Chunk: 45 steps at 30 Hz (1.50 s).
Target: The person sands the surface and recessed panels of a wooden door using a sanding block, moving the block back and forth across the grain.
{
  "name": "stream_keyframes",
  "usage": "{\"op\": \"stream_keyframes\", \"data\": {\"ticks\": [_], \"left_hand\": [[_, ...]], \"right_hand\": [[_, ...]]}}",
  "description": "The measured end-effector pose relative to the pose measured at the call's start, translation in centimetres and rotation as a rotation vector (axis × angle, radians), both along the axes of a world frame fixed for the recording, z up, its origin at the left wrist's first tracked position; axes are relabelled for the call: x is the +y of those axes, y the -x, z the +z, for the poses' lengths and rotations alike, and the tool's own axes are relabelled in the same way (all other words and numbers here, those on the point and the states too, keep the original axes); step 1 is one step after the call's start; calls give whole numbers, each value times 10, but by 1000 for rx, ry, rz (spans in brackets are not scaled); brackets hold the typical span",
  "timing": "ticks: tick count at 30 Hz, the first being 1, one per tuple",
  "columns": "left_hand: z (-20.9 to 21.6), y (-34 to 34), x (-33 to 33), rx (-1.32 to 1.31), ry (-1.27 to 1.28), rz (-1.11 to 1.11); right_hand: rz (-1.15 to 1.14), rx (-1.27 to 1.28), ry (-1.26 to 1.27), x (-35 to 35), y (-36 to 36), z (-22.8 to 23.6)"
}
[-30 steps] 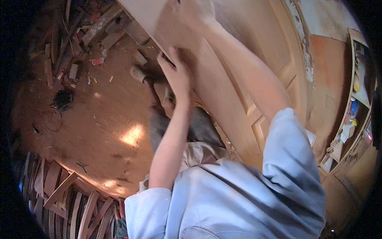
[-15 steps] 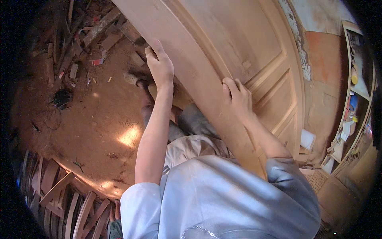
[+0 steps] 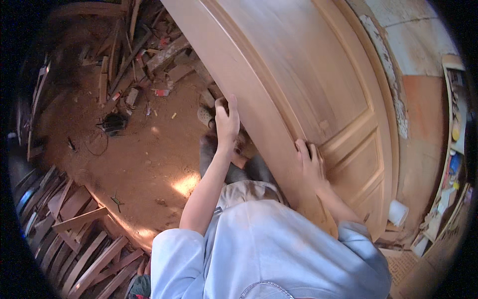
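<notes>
At frame centre, a panelled wooden door point(image 3: 308, 84) stands tilted across the upper right. Left hand point(image 3: 226, 122) clasps its near edge; right hand point(image 3: 311, 164) presses flat, fingers spread, on the frame beside a panel. Timber offcuts point(image 3: 74, 239) lower left.
</notes>
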<state>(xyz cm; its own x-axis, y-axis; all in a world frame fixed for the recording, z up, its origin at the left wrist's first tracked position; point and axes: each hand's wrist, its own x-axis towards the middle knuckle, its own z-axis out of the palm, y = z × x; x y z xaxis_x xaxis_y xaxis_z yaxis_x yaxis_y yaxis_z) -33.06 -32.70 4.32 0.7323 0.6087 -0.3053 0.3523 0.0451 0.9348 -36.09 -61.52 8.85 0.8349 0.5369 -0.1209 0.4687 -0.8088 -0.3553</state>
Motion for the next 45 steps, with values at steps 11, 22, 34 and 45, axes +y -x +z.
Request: {"op": "stream_keyframes", "data": {"ticks": [11,22,34,45], "left_hand": [[-30,-114,154,-87,7,484],[-36,-331,381,-167,37,436],[-16,-418,412,-127,-251,290],[-1,-418,424,-25,20,251]], "right_hand": [[49,-55,69,7,-9,2],[123,56,224,107,-98,2],[211,-75,316,291,-251,0],[103,-348,248,505,-405,-20]]}}
